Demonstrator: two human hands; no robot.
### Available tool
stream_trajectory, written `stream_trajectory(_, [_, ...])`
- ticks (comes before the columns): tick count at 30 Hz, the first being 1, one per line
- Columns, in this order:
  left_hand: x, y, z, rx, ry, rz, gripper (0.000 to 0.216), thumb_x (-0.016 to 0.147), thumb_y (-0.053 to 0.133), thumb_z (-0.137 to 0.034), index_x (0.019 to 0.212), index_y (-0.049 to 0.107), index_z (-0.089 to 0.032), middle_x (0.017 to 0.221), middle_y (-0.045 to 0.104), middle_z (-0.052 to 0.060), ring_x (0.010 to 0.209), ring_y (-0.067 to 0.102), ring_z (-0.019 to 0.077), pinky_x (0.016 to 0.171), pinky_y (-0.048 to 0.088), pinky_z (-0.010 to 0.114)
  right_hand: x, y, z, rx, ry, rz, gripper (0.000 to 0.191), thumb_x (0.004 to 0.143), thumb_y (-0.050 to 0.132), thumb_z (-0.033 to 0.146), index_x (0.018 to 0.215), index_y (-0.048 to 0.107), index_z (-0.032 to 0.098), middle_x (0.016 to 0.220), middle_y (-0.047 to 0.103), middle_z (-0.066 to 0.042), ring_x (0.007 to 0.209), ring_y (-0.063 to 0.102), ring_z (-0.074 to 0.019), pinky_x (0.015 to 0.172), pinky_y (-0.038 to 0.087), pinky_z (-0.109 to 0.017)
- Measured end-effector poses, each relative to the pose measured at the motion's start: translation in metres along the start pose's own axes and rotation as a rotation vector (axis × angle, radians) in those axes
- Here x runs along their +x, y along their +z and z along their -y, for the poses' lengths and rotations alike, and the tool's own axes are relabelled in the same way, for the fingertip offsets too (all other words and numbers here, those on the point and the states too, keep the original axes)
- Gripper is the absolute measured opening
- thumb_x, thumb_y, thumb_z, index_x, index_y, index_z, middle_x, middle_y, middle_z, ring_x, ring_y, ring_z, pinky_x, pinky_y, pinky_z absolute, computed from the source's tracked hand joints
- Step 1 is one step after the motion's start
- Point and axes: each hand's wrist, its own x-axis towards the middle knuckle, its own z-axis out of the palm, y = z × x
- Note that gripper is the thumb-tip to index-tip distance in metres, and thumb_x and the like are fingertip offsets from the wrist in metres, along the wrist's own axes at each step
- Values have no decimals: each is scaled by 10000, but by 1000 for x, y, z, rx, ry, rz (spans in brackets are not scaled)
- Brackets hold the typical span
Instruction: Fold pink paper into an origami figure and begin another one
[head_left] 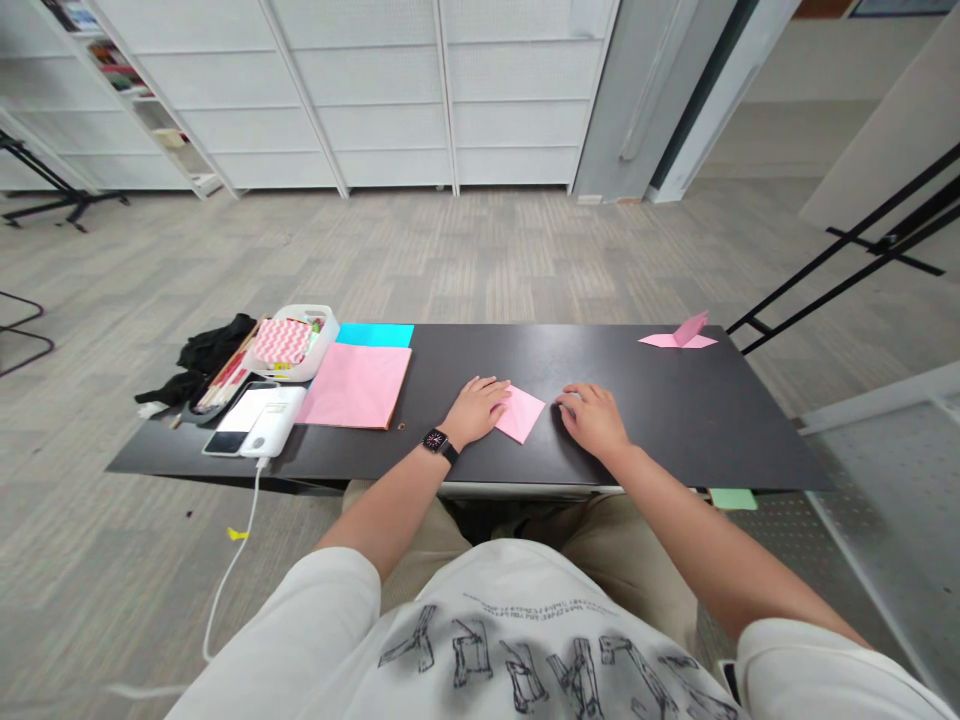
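A small folded square of pink paper (523, 414) lies turned at an angle on the dark table in front of me. My left hand (480, 408) rests over its left corner, fingers stretched out and pressing it to the tabletop; part of the paper is hidden beneath them. Just right of the paper, apart from it, my right hand (592, 416) sits on the table with loosely bent fingers and nothing in its grasp. Near the table's far right corner stands a folded pink paper piece (681, 334) with one raised part.
Left of my hands lie a pink paper stack (358, 388) and blue paper (376, 334). Farther left are a white basket (324, 340), a white device (279, 420) with a cable, a phone (229, 440) and black cloth (214, 345). Green paper (733, 498) pokes out below the front edge.
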Motion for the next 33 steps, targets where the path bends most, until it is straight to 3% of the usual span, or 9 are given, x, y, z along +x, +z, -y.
stream_trajectory(5, [-2, 0, -2, 26, 18, 3, 457, 1047, 555, -492, 1422, 675, -261, 1615, 569, 49, 1527, 461, 285, 1322, 294, 551, 14, 14, 8, 123, 22, -77, 413, 1070, 455, 303, 1399, 696, 236, 1334, 702, -134, 1237, 583, -300, 1068, 417, -423])
stream_trajectory(10, [-4, 0, -8, 58, 16, 14, 612, 938, 692, -578, 1448, 649, -241, 1637, 537, 84, 1545, 433, 326, 1335, 247, 574, 16, 30, 23, 173, -131, -41, 370, 1091, 473, 360, 1309, 763, 287, 1339, 710, -91, 1266, 568, -263, 1132, 357, -416])
stream_trajectory(18, [-10, -3, -28, 109, -24, 14, 884, 832, 753, -710, 1525, 561, -196, 1703, 416, 171, 1593, 296, 456, 1311, 100, 723, 15, 38, 20, 207, -134, -43, 344, 1081, 514, 359, 1285, 788, 316, 1340, 715, -89, 1271, 559, -268, 1133, 346, -444])
stream_trajectory(21, [-16, -6, -34, 89, -4, -43, 821, 877, 750, -632, 1535, 541, -189, 1694, 420, 174, 1561, 353, 424, 1317, 181, 661, 15, 41, 19, 219, -154, -67, 334, 1076, 524, 347, 1267, 795, 305, 1321, 724, -85, 1247, 575, -271, 1115, 370, -448])
stream_trajectory(26, [-26, -6, -40, -23, 61, -51, 472, 963, 696, -477, 1369, 666, -238, 1415, 662, 119, 1316, 579, 312, 1206, 413, 532, 14, 46, 17, 251, -197, -155, 399, 1010, 557, 190, 1338, 757, 296, 1274, 741, -80, 1193, 607, -294, 1071, 424, -473])
stream_trajectory(29, [-28, -4, -40, -39, 35, -84, 347, 977, 672, -359, 1310, 698, -265, 1411, 670, 92, 1320, 580, 294, 1246, 361, 556, 13, 49, 15, 254, -162, -218, 538, 940, 551, 85, 1416, 705, 281, 1260, 739, -91, 1175, 609, -311, 1068, 440, -490])
stream_trajectory(31, [-27, -3, -40, -31, 14, -118, 318, 984, 628, -257, 1292, 707, -277, 1456, 652, 76, 1364, 555, 284, 1279, 310, 569, 12, 50, 15, 257, -137, -248, 552, 914, 554, 62, 1396, 715, 279, 1246, 743, -93, 1172, 608, -320, 1071, 444, -502])
stream_trajectory(33, [-25, -2, -39, -28, -5, -144, 314, 987, 582, -181, 1249, 729, -271, 1461, 652, 72, 1366, 551, 276, 1255, 345, 553, 13, 50, 14, 273, -145, -252, 533, 913, 558, 60, 1367, 729, 282, 1232, 752, -88, 1169, 615, -318, 1067, 452, -504])
